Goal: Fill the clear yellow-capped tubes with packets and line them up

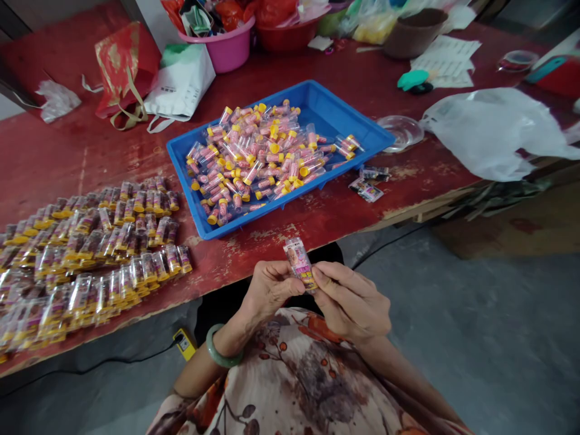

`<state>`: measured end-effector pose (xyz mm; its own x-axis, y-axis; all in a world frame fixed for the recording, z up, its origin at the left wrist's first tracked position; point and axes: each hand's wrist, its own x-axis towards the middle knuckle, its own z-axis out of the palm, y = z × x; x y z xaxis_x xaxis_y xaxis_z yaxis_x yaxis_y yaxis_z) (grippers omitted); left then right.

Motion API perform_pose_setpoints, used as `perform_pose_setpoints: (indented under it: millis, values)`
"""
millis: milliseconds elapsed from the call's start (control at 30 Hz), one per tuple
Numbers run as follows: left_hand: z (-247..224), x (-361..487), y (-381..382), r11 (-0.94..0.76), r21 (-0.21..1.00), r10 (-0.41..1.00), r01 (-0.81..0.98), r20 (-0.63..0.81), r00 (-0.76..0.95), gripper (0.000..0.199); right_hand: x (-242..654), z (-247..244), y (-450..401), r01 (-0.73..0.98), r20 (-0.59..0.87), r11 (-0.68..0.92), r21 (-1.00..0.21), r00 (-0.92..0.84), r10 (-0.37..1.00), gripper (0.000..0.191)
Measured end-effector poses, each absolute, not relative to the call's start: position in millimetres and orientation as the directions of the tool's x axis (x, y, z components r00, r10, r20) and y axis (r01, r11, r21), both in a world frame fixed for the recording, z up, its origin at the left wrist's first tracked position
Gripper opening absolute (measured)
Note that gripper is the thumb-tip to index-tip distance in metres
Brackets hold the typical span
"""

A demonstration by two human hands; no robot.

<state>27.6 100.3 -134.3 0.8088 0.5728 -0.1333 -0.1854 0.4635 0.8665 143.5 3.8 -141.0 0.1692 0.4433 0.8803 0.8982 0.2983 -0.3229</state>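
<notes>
I watch the left hand (272, 289) and right hand (351, 301) pinch a labelled plastic tube (299, 263), fingers closed on it, near of the blue tray (335, 112).

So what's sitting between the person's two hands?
In the head view, a pink-labelled plastic tube stands between them, held by the fingertips of the left hand and the right hand.

You have soft, even light here, with faint shadows and small glints on the plastic tubes (254, 160). The wide lens bends the red tabletop (86, 163) toward the frame's edges, without heavy blur.
</notes>
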Motion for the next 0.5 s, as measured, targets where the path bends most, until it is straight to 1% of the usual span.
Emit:
perform_pose_setpoints:
  millis: [133, 267, 400, 433, 467, 500]
  values:
    - [-134.3, 26.8, 99.2, 0.473, 0.861, 0.568, -0.188, -0.135, 0.812, 0.047, 143.1, -141.0, 3.6, 0.902, 0.882, 0.308, -0.303, 0.144, 0.448, 0.055]
    - [-130.6, 28.9, 100.6, 0.495, 0.84, 0.552, -0.222, -0.106, 0.827, 0.04, 145.7, -144.8, 5.5, 0.912, 0.884, 0.279, -0.301, 0.158, 0.44, 0.053]
    - [-125.5, 27.9, 96.3, 0.47, 0.856, 0.585, -0.217, -0.118, 0.802, 0.04, 146.1, -147.7, -0.5, 0.947, 0.894, 0.231, -0.223, 0.104, 0.436, 0.051]
    - [-124.6, 26.4, 93.7, 0.462, 0.864, 0.59, -0.2, -0.131, 0.797, 0.041, 146.2, -148.5, -3.6, 0.944, 0.89, 0.24, -0.226, 0.101, 0.444, 0.051]
    - [-124.2, 24.6, 91.3, 0.456, 0.871, 0.589, -0.181, -0.143, 0.795, 0.043, 147.5, -150.0, -6.4, 0.923, 0.882, 0.282, -0.264, 0.112, 0.459, 0.051]
    - [-124.3, 22.4, 90.1, 0.453, 0.876, 0.586, -0.168, -0.15, 0.796, 0.045, 150.5, -152.6, -7.9, 0.875, 0.858, 0.345, -0.339, 0.137, 0.495, 0.051]
